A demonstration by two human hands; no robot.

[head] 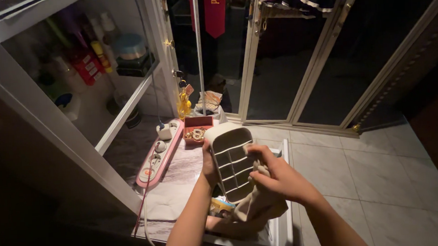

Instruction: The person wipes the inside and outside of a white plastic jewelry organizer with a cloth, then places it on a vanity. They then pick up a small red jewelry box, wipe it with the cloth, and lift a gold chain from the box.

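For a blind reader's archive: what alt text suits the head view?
Two bare hands hold a cream divided tray: left hand grips its edge, right hand presses a beige cloth against it, near a pink power strip.

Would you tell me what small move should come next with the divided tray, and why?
Probably slide the cloth into the next compartment: the left hand steadies the tilted white divided tray, the right hand presses cloth against its dividers, and several slots lie beyond it.

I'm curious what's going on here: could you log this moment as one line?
left hand: holds white divided tray | right hand: presses beige cloth on tray | nearby: pink power strip, red box
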